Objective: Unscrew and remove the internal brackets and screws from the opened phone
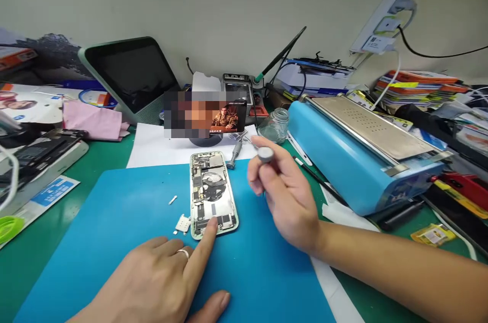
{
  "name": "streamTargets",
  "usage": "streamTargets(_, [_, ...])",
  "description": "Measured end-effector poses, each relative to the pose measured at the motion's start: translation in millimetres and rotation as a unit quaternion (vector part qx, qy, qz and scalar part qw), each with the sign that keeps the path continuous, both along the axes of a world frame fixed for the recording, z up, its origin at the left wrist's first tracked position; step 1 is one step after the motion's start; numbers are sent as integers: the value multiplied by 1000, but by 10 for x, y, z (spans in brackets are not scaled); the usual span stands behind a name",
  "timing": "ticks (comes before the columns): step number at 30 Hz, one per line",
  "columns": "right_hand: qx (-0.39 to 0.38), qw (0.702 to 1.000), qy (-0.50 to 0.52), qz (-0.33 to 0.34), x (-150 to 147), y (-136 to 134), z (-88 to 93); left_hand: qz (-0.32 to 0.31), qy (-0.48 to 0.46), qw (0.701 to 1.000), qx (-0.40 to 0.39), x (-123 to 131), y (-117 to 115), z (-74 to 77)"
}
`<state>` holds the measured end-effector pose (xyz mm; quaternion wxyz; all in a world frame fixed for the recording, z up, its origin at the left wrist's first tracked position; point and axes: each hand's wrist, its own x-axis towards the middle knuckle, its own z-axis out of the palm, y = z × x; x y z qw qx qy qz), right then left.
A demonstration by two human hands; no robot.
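Observation:
An opened phone [212,186] lies on the blue mat with its inner parts showing. My left hand [156,272] rests at its lower end, index finger stretched onto the phone's bottom edge, thumb apart, the other fingers bent and holding nothing. To the right, raised over the mat, my right hand [287,191] grips a small screwdriver [266,154] by its handle; its round grey cap faces me, and most of the shaft is hidden. Left of the phone lie a small metal plate [183,223] and a thin metal strip [173,200]. A second screwdriver [237,153] lies beyond the phone's top.
The blue mat [125,211] covers the middle of the green bench. On the right stands a bulky blue machine [328,155] with a metal top. A glass jar [279,122], a propped phone playing video [232,117] and a dark screen [133,71] stand behind. Another opened device [41,155] lies left.

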<state>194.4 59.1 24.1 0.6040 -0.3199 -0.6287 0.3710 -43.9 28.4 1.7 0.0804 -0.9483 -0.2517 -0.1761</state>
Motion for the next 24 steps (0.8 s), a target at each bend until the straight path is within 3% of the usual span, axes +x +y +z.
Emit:
streamTargets(8, [-79,997,-10,9,-37,-58,86,1,0,999,-44,34,-34,93])
streamTargets(13, [-63,997,-40,33,-44,-70,125,4,-1,999,-44,64,-13,151])
streamTargets(17, [-33,997,-64,26,-9,-34,118,-1,-4,1000,-22,45,155,234])
streamTargets(21, [13,993,-112,44,82,-27,42,81,37,996,-31,-99,420,453])
streamTargets(24, [60,982,-161,82,129,-31,-41,169,60,982,-63,-226,468,639])
